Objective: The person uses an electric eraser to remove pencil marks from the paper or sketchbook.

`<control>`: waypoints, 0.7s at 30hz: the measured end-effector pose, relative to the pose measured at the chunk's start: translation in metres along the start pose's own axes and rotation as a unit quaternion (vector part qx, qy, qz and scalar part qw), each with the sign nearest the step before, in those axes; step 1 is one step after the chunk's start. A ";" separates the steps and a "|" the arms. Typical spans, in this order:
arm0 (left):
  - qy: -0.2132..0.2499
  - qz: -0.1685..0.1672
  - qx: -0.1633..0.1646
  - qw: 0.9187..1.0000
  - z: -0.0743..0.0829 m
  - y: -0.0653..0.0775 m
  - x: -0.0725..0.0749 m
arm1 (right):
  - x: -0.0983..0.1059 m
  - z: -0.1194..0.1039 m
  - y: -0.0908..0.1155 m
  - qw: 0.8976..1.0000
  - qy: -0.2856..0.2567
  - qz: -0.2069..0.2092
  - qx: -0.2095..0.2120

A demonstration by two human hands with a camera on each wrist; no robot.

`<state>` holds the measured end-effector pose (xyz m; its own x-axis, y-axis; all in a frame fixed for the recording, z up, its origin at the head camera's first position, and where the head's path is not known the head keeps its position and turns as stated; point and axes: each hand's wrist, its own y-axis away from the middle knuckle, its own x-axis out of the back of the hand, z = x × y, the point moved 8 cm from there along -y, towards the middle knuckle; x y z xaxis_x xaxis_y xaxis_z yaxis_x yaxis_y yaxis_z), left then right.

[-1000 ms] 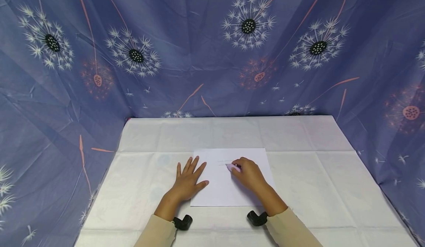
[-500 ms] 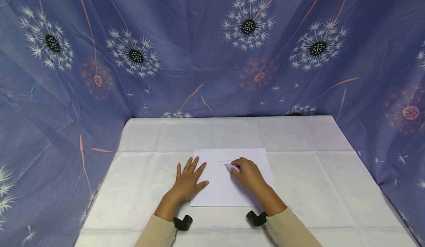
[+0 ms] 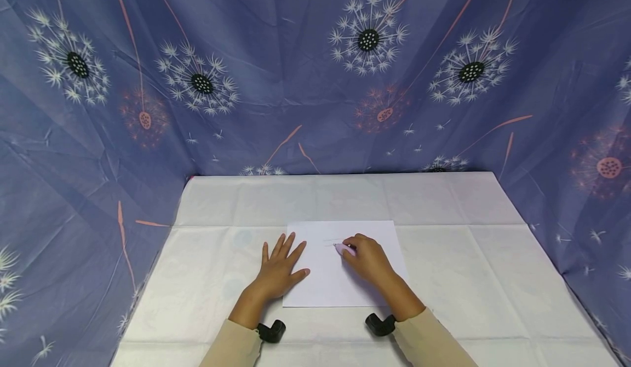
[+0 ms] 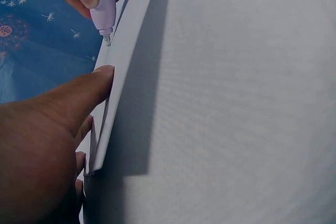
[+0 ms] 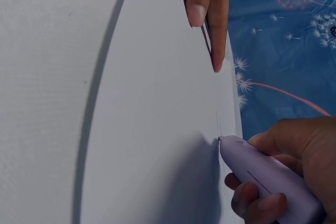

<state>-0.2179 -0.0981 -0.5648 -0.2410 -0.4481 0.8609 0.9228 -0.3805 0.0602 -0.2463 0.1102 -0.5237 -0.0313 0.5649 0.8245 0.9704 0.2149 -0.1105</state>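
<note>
A white sheet of paper [image 3: 330, 290] lies on the table. My left hand [image 3: 277, 275] rests on its left edge, fingers spread and straight, the thumb on the sheet. My right hand [image 3: 373, 258] pinches a thick lilac pen-shaped tool [image 5: 270, 177] between thumb and fingers. The tool's narrow metal tip [image 4: 107, 40] points down at the paper and appears to touch it. Thin faint lines [image 3: 331, 240] run across the upper part of the sheet, close to the tip. My fingers partly cover the tool's body in the head view.
A white cloth [image 3: 463, 279] with fold creases covers the table. Behind and at the sides hangs a blue curtain [image 3: 296, 71] printed with dandelions. Black wrist mounts [image 3: 272, 331] sit at both wrists.
My right hand and the tool have shifted very slightly to the left over the paper. My left hand stays where it was.
</note>
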 end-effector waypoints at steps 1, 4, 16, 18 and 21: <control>0.000 0.001 -0.001 1.000 0.000 0.000 0.000 | 0.000 0.000 0.000 1.000 0.000 -0.001 0.001; 0.002 0.001 -0.001 1.000 0.000 0.000 0.000 | -0.002 -0.001 0.000 1.000 -0.002 -0.004 0.003; 0.002 0.002 -0.001 1.000 0.000 0.001 -0.001 | -0.005 -0.002 -0.001 1.000 -0.003 -0.008 0.002; 0.003 0.003 -0.002 1.000 0.000 0.001 0.000 | -0.004 -0.002 -0.001 1.000 -0.001 -0.006 0.000; 0.002 0.002 -0.002 1.000 0.000 0.001 0.000 | -0.003 -0.001 -0.001 1.000 -0.002 -0.004 0.000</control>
<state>-0.2172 -0.0984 -0.5647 -0.2392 -0.4527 0.8590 0.9223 -0.3826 0.0552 -0.2472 0.1074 -0.5259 -0.0402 0.5659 0.8235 0.9702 0.2194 -0.1033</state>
